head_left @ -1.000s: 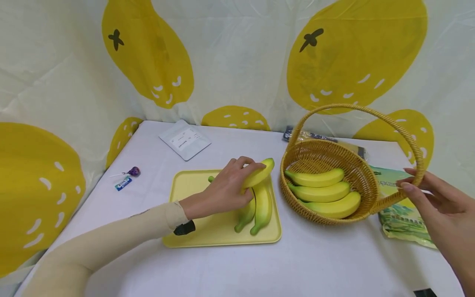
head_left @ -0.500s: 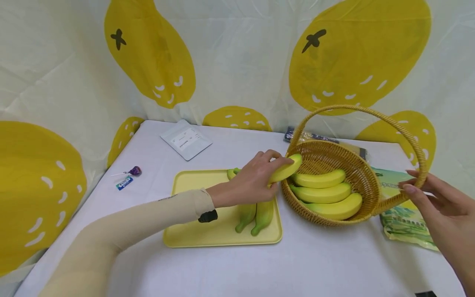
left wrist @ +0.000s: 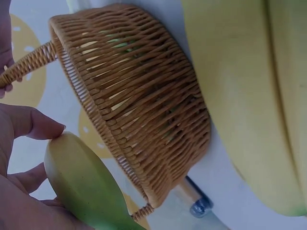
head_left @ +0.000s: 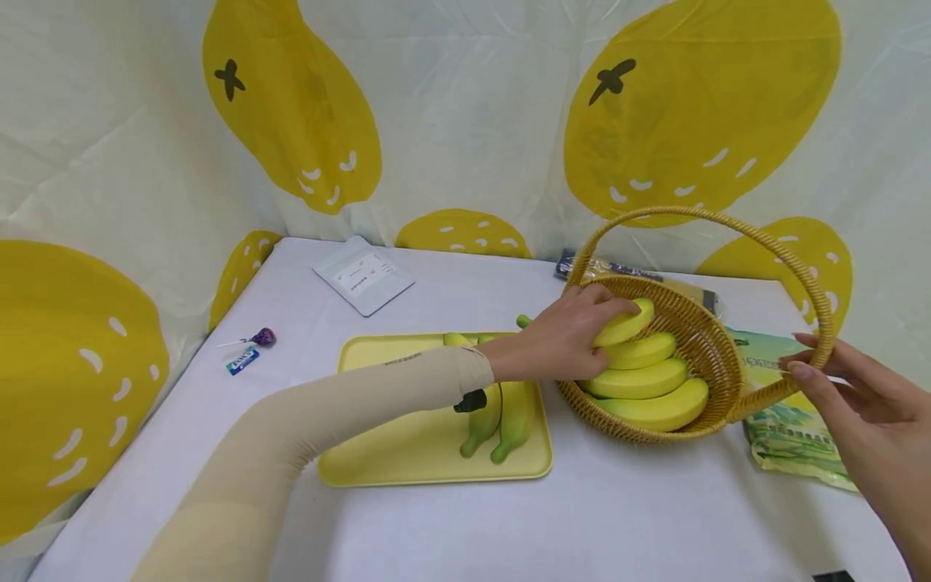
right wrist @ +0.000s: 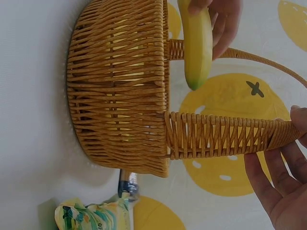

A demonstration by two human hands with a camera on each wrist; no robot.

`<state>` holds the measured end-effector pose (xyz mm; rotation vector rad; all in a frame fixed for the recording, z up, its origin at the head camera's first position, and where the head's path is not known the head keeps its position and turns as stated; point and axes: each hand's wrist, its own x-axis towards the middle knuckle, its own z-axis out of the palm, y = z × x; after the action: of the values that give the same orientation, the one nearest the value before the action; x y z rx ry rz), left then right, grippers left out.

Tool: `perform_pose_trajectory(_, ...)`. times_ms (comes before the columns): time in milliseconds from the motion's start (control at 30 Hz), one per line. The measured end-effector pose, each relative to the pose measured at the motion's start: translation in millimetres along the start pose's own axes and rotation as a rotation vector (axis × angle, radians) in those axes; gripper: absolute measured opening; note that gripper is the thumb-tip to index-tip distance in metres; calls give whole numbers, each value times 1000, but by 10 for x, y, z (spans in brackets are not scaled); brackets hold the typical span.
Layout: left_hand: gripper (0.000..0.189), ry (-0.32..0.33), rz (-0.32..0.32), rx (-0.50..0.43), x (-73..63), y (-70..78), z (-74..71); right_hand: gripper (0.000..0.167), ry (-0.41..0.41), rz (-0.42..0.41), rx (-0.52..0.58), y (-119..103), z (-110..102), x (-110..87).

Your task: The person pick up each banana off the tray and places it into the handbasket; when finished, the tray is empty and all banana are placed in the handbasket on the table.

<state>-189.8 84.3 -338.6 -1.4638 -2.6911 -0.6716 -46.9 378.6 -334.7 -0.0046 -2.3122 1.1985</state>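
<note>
My left hand [head_left: 563,335] pinches a yellow banana [head_left: 629,323] over the near left part of a wicker basket [head_left: 720,356]. In the right wrist view, this banana [right wrist: 197,48] hangs above the basket's rim. Three bananas [head_left: 658,406] lie side by side inside the basket. My right hand [head_left: 873,412] grips the right side of the arched handle [head_left: 818,307] between thumb and fingers. On a yellow tray [head_left: 393,465] left of the basket lie more bananas [head_left: 516,424], partly hidden by my left forearm. Their sides loom large in the left wrist view.
Behind the tray lies a silver pouch [head_left: 362,275]. A lollipop [head_left: 263,336] and a small blue-green packet [head_left: 242,360] sit at the left. A green bag [head_left: 793,428] lies right of the basket, a dark packet [head_left: 611,265] behind it. A lemon-print curtain [head_left: 473,121] backs the table.
My left hand has carried the banana rightward from above the tray, past the basket's left rim, to over the bananas inside. The right hand keeps its hold on the handle.
</note>
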Motion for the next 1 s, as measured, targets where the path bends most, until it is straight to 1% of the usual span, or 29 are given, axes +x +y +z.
perform_pose_trajectory(33, 68, -13, -10, 3, 40, 13, 16, 43, 3, -10, 2, 2, 1, -1)
perform_pose_trajectory(233, 68, -74, -41, 22, 252, 88, 90, 43, -7, 17, -3, -10, 6, -6)
perform_pose_trajectory(400, 68, -135, -50, 46, 412, 147, 136, 44, -12, 38, -14, -25, 11, -12)
perform_pose_trajectory(500, 69, -161, -47, 72, 506, 158, 170, 43, -9, 39, -15, -31, 12, -4)
perform_pose_trajectory(600, 67, -173, -51, 82, 592, 145, 208, 42, -5, 35, -18, -24, 12, -1)
perform_pose_trajectory(767, 64, -198, -63, 67, 702, 88, 298, 43, -13, 31, -1, 3, 2, -11)
perform_pose_trajectory(900, 64, -220, -81, 54, 750, 48, 361, 42, -15, 18, -20, 14, -7, -23)
perform_pose_trajectory(1000, 63, -220, -100, 59, 766, 16, 380, 42, -14, 21, -37, 18, -12, -30)
